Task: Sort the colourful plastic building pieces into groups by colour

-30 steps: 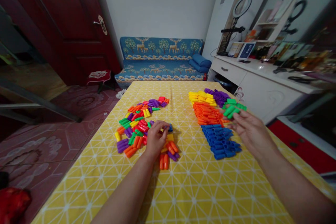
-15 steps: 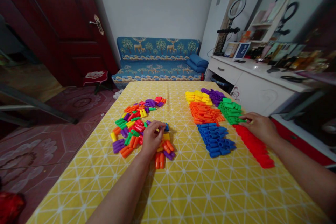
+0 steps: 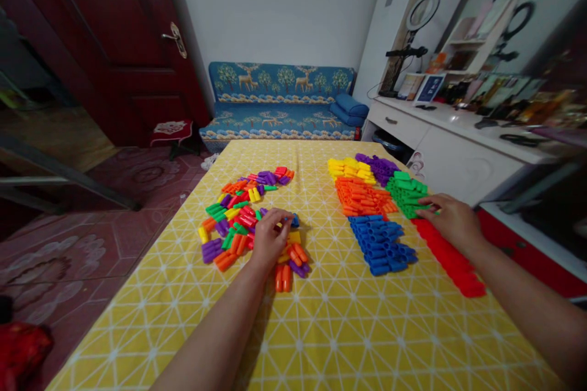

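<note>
Right hand (image 3: pixel 449 220) has come down since a second ago: then it was raised over the sorted blocks with green pieces at its fingertips, now it lies low at the near edge of the green group (image 3: pixel 406 192). Left hand (image 3: pixel 270 238) hardly shifted.

Right hand: palm down, loosely spread, nothing closed in it. Fingertips touch the nearest green pieces; the heel sits over the far end of the red row (image 3: pixel 454 259). Forearm comes in from the lower right, low over the surface (image 3: pixel 339 330), wrist about straight.

Left hand: palm down on the near right part of the mixed pile (image 3: pixel 238 220), fingers bent. Thumb and forefinger meet at a blue piece (image 3: pixel 295 220) on the pile's right edge; cannot tell whether it is pinched or only touched. Forearm runs up from the bottom centre, wrist bent slightly inward.

Sorted blocks, right half of the surface: yellow group (image 3: pixel 351 169) and purple group (image 3: pixel 380 166) farthest, orange group (image 3: pixel 362 197) next, blue group (image 3: pixel 380 244) nearest, green and red alongside to the right. Mixed pile lies left of centre, well apart from them.
</note>
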Demonstrator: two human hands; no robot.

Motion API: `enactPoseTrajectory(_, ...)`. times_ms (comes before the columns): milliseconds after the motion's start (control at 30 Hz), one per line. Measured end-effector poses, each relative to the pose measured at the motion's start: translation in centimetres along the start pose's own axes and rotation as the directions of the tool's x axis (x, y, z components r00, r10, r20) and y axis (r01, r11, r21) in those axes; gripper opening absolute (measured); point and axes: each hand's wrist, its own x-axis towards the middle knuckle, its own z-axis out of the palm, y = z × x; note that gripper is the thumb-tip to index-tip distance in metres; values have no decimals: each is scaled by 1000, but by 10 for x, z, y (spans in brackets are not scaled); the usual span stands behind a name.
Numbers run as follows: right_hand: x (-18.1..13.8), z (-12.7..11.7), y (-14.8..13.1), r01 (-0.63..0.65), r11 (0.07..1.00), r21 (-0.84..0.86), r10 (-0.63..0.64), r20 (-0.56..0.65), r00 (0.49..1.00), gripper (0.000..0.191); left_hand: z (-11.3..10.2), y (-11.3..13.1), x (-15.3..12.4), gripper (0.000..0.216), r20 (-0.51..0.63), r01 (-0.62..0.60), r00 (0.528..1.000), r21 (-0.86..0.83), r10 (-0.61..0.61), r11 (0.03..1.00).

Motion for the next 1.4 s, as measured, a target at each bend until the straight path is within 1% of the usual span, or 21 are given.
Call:
enactPoseTrajectory(67,-6,3,-33,59,997,55,-54,-84,995,13,0,0,0,12,1,8,1000,-7,-8,1000)
enactPoseTrajectory(133,-21,11,-78,161,968,192,-141,-115,983,18,0,1,0,13,-2,22,1000,-14,-22,1000)
enactPoseTrajectory(167,-32,16,-104,211,937,278,-191,-98,977,20,0,2,0,13,-5,32,999,-14,-32,999)
enactPoseTrajectory(233,-60,28,-154,260,866,426,-317,69,946,22,-2,5,-1,14,-19,57,998,-11,-57,998)
enactPoseTrajectory(267,-76,35,-177,281,837,470,-399,173,900,29,-2,6,-1,14,-30,68,997,-9,-68,998)
enactPoseTrajectory(333,-104,51,-213,342,800,494,-519,283,806,65,-4,9,-1,17,-52,82,995,-11,-83,997)
enactPoseTrajectory(367,-114,60,-227,354,799,486,-541,323,776,84,-4,10,-1,18,-68,89,994,-16,-90,996)
enactPoseTrajectory(400,-121,69,-238,352,810,469,-537,353,766,98,-5,10,-1,19,-87,95,992,-23,-96,995)
enactPoseTrajectory(467,-122,87,-254,301,852,427,-476,394,787,110,-6,9,-1,20,-139,103,985,-30,-107,994)
enactPoseTrajectory(567,-105,113,-271,221,897,383,-372,383,846,101,-9,7,1,17,-251,107,962,-12,-106,994)
enactPoseTrajectory(667,-88,131,-288,215,882,419,-359,304,882,74,-12,6,3,18,-326,128,938,6,-119,992)
enactPoseTrajectory(767,-84,141,-298,208,835,509,-348,197,916,39,-13,5,3,18,-316,146,939,11,-135,989)
enactPoseTrajectory(867,-86,140,-300,206,777,594,-342,124,931,21,-12,5,3,16,-292,127,949,17,-117,992)
enactPoseTrajectory(933,-87,136,-300,197,698,688,-365,106,925,19,-11,6,3,16,-280,114,954,15,-105,993)
enactPoseTrajectory(967,-87,133,-299,178,638,749,-370,96,924,19,-11,7,3,16,-272,114,956,12,-107,993)
enactPoseTrajectory(1067,-84,129,-297,60,413,909,-332,89,939,19,-12,11,4,23,-239,143,960,-27,-145,989)
enactPoseTrajectory(1133,-81,130,-295,-64,275,959,-286,146,947,22,-13,12,3,29,-214,165,961,-77,-177,983)
enactPoseTrajectory(1200,-79,131,-293,-201,139,970,-251,231,940,29,-13,13,3,31,-191,167,964,-112,-186,980)
enactPoseTrajectory(1267,-78,133,-291,-287,18,958,-211,285,935,36,-12,13,2,29,-170,161,969,-112,-178,981)
enactPoseTrajectory(1333,-78,135,-290,-300,-44,953,-167,289,943,36,-11,11,1,31,-153,159,973,-94,-172,983)
enactPoseTrajectory(1400,-77,137,-289,-274,-43,961,-124,267,956,32,-9,10,0,38,-148,166,973,-81,-177,983)
